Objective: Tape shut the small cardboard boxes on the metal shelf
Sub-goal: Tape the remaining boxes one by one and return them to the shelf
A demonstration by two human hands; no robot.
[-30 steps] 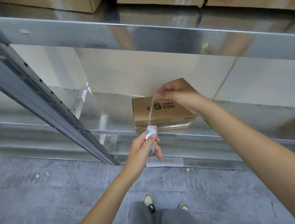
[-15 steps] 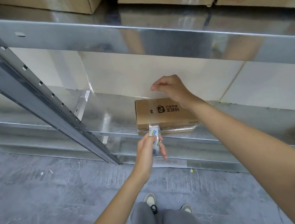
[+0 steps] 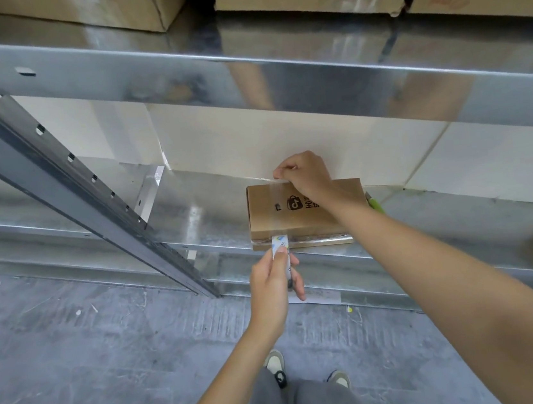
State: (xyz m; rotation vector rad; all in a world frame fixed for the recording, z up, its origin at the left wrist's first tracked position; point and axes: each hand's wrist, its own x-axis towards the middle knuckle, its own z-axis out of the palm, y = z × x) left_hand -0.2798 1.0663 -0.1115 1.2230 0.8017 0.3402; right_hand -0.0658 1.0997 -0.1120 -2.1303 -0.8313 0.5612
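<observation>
Small cardboard box (image 3: 296, 213) sits flat on the lower metal shelf (image 3: 199, 210), front edge right at the shelf lip, back edge near the wall. Head view, only one I've got: my right hand (image 3: 305, 172) is at the far top edge, fingers (image 3: 283, 169) pinched on the free end of the clear tape (image 3: 276, 212), which runs toward me across the lid. My left hand (image 3: 272, 273) is below the shelf lip, fingers wrapped round the tape roll (image 3: 280, 245), which is touching the box's front face. To do this right I'd say: keep the strip taut btwn both hands, lay it straight along the lid, press the far end down over the back edge w/ the right, then wrap the near end over the front edge & smooth it flat before cutting. Room: upper shelf beam (image 3: 276, 76) hangs low over my right wrist, so lift is limited; slanted upright post (image 3: 71, 178) is well off to the left; open shelf either side of the box. A green thing (image 3: 375, 203) lies just beside the box's right end, can't tell what it is. Floor below is open for the roll hand to drop.
</observation>
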